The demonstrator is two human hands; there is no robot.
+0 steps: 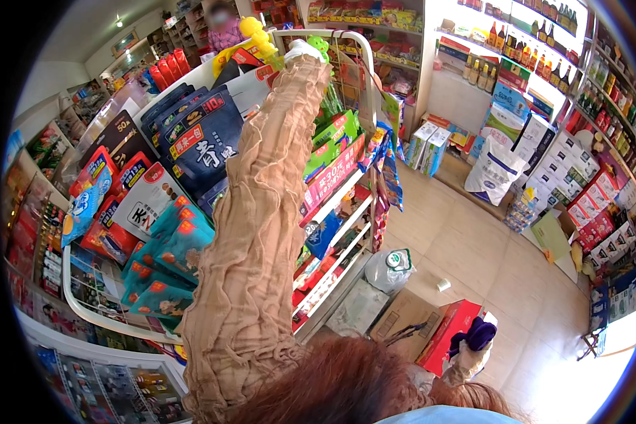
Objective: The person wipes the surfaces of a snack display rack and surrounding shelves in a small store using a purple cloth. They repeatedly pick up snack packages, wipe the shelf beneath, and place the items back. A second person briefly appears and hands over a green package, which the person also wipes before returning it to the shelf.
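Note:
My left arm, in a crinkled tan sleeve, stretches across a white wire display rack (70, 286). At its far end my left hand (303, 50), in a white glove, is at the rack's top rail, between a yellow figure (257, 36) and a green figure (318, 46). Its fingers are mostly hidden, so I cannot tell whether it grips anything. Low on the right, my right hand (474, 363), also in a pale glove, holds a bunched purple cloth (478, 334) beside a red box (445, 336). Dark blue snack bags (199, 138) and teal packets (177, 249) fill the rack under my arm.
A clear plastic bag (388, 270) and a cardboard box (405, 318) stand on the floor by the rack. A white sack (494, 170) and stacked cartons (564, 164) line the wall below bottle shelves. A person (223, 26) is behind the rack.

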